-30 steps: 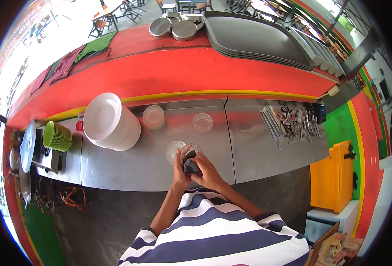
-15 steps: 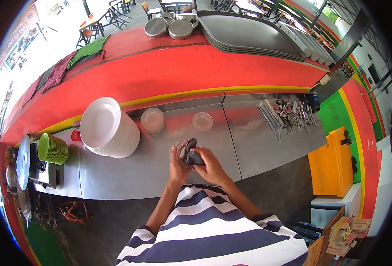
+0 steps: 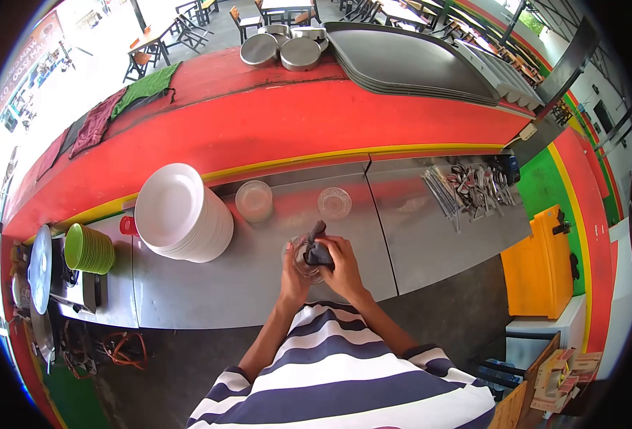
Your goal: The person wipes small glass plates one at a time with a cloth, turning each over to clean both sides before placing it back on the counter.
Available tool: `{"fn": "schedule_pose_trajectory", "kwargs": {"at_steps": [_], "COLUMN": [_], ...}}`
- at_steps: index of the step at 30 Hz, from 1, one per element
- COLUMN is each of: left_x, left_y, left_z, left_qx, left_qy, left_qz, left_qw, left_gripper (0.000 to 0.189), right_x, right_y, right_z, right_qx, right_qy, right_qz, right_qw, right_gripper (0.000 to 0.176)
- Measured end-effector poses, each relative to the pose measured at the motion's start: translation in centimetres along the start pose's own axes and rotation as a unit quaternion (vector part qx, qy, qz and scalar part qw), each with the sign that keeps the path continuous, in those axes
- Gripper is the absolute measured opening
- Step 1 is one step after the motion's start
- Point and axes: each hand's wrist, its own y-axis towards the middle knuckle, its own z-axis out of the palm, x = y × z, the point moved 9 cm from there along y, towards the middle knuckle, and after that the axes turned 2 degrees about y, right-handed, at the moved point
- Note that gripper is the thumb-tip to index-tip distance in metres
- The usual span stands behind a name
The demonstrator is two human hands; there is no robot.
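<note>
My left hand (image 3: 294, 277) grips a small clear glass dish (image 3: 307, 270) by its side, close in front of my body above the steel counter. My right hand (image 3: 344, 270) is closed on a dark grey cloth (image 3: 319, 252), which presses against the inside of the dish. Part of the dish is hidden by the cloth and fingers. Farther back on the counter lies a similar clear glass dish (image 3: 334, 204). To its left stands a stack of clear glass dishes (image 3: 254, 201).
Left on the counter (image 3: 209, 297) stand tall stacks of white plates (image 3: 169, 205) and green bowls (image 3: 87, 248), with a red cup (image 3: 128, 225) between. Cutlery (image 3: 477, 189) lies at the right. Dark trays (image 3: 409, 61) and round metal tins (image 3: 300, 53) sit on the red ledge.
The cloth has shifted within the dish, and its loose end now points up. The dish shows more between my hands. The whole view has tilted slightly.
</note>
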Motion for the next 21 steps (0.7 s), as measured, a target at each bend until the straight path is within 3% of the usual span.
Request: {"fn": "schedule_pose_trajectory", "kwargs": {"at_steps": [2, 5, 8, 14, 17, 20, 21], "left_x": [-1.0, -0.1, 0.3, -0.3, -1.8, -2.9, -3.3], "left_y": [-0.1, 0.9, 0.2, 0.5, 0.5, 0.2, 0.0], "left_z": [0.1, -0.8, 1.0, 0.7, 0.1, 0.2, 0.2], "left_qx": [0.000, -0.002, 0.044, 0.033, 0.001, 0.011, 0.022], "left_qy": [-0.021, -0.017, -0.017, -0.006, 0.011, -0.017, -0.032], "left_qz": [0.009, 0.029, 0.017, 0.030, 0.039, 0.049, 0.054], "left_qw": [1.000, 0.999, 0.999, 0.999, 0.999, 0.999, 0.998], "left_gripper": [0.058, 0.059, 0.064, 0.063, 0.064, 0.066, 0.067], "right_x": [-1.0, 0.5, 1.7, 1.4, 0.0, -4.8, -5.2], "right_y": [-1.7, -2.0, -0.3, 1.1, -0.1, -2.1, -2.3], "right_z": [1.4, 2.1, 0.9, -1.6, -0.7, -1.6, -2.8], "right_qx": [0.060, 0.092, 0.031, -0.086, -0.005, -0.080, -0.124], "right_qy": [0.070, 0.065, 0.006, -0.062, 0.001, 0.216, 0.236], "right_qz": [0.031, -0.013, -0.051, -0.041, -0.022, 0.104, 0.103], "right_qw": [0.995, 0.994, 0.998, 0.994, 1.000, 0.968, 0.958], "right_gripper": [0.058, 0.059, 0.058, 0.058, 0.048, 0.033, 0.028]}}
